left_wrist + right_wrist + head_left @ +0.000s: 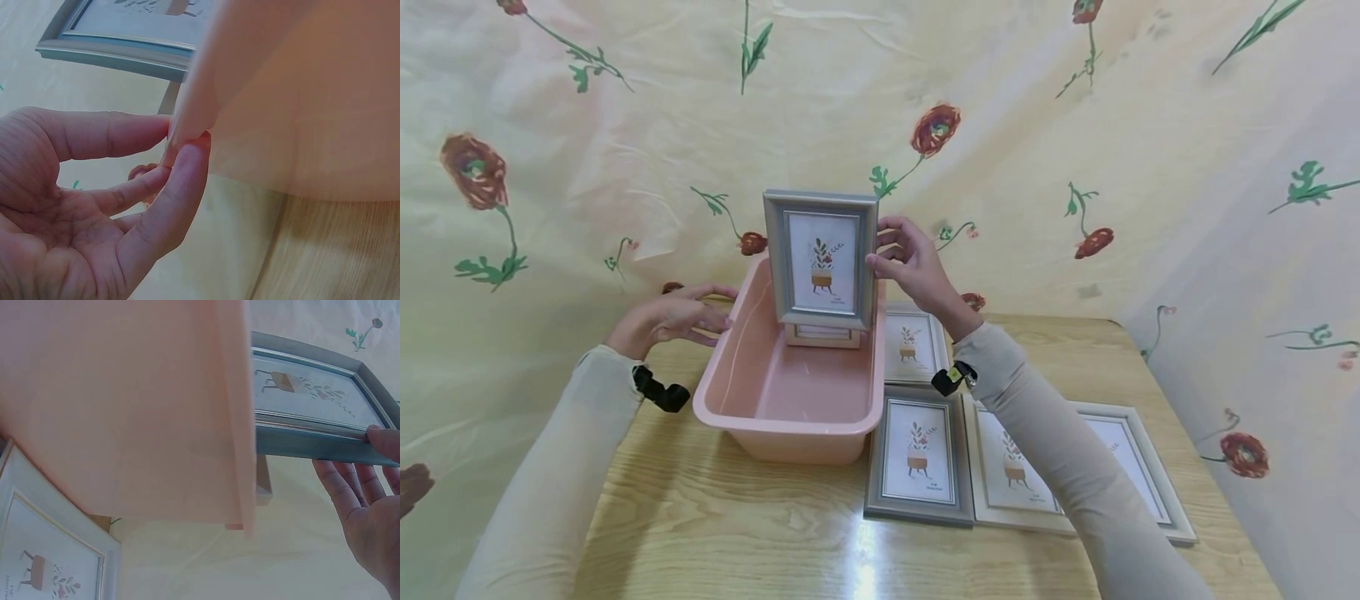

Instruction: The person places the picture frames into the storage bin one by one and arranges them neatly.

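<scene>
My right hand (pixel 917 262) grips the right edge of a grey picture frame (pixel 822 262), thumb on its front and fingers behind. The frame stands upright over the far part of a pink plastic basin (pixel 797 450); its printed plant picture faces me. A lighter frame (pixel 822 337) shows below it inside the basin, mostly hidden. At the basin's left side, my left hand (pixel 681 318) pinches the rim; in the left wrist view, thumb and fingers meet on the basin's edge (pixel 194 106).
Right of the basin, several more frames lie face up on the wooden table (pixel 730 525): a grey one (pixel 919 454), a pale one (pixel 913 346) behind it, and wider ones (pixel 1138 475) partly under my right forearm. A flower-patterned cloth (pixel 1000 125) hangs behind.
</scene>
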Tool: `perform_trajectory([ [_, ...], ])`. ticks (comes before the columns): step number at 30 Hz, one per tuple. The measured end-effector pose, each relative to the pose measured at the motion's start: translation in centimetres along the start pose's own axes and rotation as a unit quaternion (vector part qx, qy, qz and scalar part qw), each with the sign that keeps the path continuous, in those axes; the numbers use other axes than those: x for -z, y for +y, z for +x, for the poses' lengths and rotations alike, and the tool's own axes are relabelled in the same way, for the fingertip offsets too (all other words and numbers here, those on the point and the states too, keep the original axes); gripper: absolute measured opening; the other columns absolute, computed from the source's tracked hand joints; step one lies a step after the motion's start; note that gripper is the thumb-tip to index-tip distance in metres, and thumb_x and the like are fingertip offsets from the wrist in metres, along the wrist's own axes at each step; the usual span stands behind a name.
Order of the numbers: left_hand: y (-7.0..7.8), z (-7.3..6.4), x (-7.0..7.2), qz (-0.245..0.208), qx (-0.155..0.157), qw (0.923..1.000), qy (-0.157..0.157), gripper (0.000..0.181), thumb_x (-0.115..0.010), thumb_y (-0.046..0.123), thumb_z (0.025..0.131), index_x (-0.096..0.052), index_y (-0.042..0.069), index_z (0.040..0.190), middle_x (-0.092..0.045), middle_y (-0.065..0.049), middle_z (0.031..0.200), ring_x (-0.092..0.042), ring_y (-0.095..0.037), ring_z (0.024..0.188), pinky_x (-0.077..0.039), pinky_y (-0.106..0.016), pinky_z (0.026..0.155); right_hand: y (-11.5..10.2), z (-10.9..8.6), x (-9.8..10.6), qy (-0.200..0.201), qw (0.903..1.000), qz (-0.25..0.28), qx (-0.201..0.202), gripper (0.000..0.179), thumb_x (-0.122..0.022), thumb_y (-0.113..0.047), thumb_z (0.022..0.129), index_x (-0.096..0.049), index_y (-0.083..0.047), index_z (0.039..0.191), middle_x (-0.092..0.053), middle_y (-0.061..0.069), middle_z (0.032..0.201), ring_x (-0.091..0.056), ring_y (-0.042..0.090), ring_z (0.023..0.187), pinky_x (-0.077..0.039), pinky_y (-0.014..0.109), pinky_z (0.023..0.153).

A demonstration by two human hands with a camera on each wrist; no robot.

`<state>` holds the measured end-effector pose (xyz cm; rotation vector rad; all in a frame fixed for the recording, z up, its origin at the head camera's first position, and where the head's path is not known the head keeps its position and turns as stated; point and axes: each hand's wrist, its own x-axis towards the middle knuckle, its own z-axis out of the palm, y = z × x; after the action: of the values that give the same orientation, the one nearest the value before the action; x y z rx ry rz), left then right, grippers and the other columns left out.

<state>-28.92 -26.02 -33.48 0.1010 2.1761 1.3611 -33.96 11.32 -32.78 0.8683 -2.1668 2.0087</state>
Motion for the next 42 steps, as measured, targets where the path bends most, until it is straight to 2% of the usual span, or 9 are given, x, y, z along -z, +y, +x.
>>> perform_trajectory([
  [7, 0.0, 0.1, -0.1, -0.006, 0.0, 1.0, -0.001, 0.077, -0.061, 0.007, 0.097, -0.018, 0.004, 0.16, -0.067, -0.002, 0.111, -0.066, -0.013, 0.099, -0.058, -0.039, 0.095, 0.5, 0.1, 0.1, -0.012, 0.9995, -0.021, -0.022, 0.043, -0.069, 0.002, 0.092, -0.052, -0.001, 0.132, -0.062, 0.009, 0.111, -0.066, 0.016, 0.088, -0.063, 0.031, 0.076],
  [12, 0.0, 0.1, -0.1, -0.002, -0.002, 1.0, -0.003, 0.077, -0.062, 0.008, 0.097, -0.018, 0.005, 0.16, -0.066, -0.003, 0.115, -0.066, -0.013, 0.1, -0.058, -0.041, 0.096, 0.4, 0.4, 0.1, -0.024, 0.998, -0.043, -0.038, 0.043, -0.072, 0.004, 0.089, -0.055, 0.001, 0.128, -0.064, 0.011, 0.108, -0.067, 0.018, 0.088, -0.061, 0.029, 0.074],
  [19, 0.1, 0.1, -0.2, 0.006, -0.006, 1.0, -0.005, 0.076, -0.061, 0.007, 0.097, -0.018, 0.004, 0.16, -0.066, -0.005, 0.116, -0.067, -0.014, 0.1, -0.058, -0.04, 0.096, 0.7, 0.5, -0.3, -0.06, 0.9909, -0.11, -0.048, 0.04, -0.074, 0.001, 0.088, -0.056, -0.005, 0.124, -0.065, 0.016, 0.11, -0.068, 0.024, 0.094, -0.057, 0.03, 0.083],
  [27, 0.0, 0.1, 0.0, 0.007, -0.001, 0.9999, -0.007, 0.077, -0.061, 0.007, 0.097, -0.017, 0.004, 0.16, -0.064, -0.006, 0.119, -0.066, -0.016, 0.104, -0.058, -0.04, 0.096, 1.5, 0.3, -0.2, -0.087, 0.9852, -0.127, -0.076, 0.042, -0.074, 0.002, 0.088, -0.053, -0.007, 0.123, -0.061, 0.012, 0.11, -0.068, 0.023, 0.093, -0.058, 0.033, 0.086],
  [34, -0.1, 0.1, 0.1, 0.008, -0.002, 1.0, -0.002, 0.078, -0.062, 0.01, 0.097, -0.017, 0.005, 0.161, -0.063, -0.009, 0.124, -0.066, -0.016, 0.103, -0.058, -0.042, 0.097, 1.9, 0.4, -0.6, -0.101, 0.9814, -0.146, -0.072, 0.042, -0.074, 0.005, 0.087, -0.052, -0.003, 0.122, -0.061, 0.014, 0.109, -0.067, 0.023, 0.093, -0.058, 0.03, 0.084],
  [42, 0.2, -0.1, 0.0, 0.005, -0.001, 0.9999, -0.01, 0.077, -0.06, 0.007, 0.097, -0.016, 0.003, 0.16, -0.065, -0.005, 0.115, -0.065, -0.016, 0.103, -0.057, -0.039, 0.096, 1.9, 0.5, -1.6, -0.127, 0.9711, -0.188, -0.074, 0.043, -0.074, 0.006, 0.086, -0.053, -0.002, 0.122, -0.064, 0.017, 0.109, -0.065, 0.025, 0.097, -0.058, 0.031, 0.085],
])
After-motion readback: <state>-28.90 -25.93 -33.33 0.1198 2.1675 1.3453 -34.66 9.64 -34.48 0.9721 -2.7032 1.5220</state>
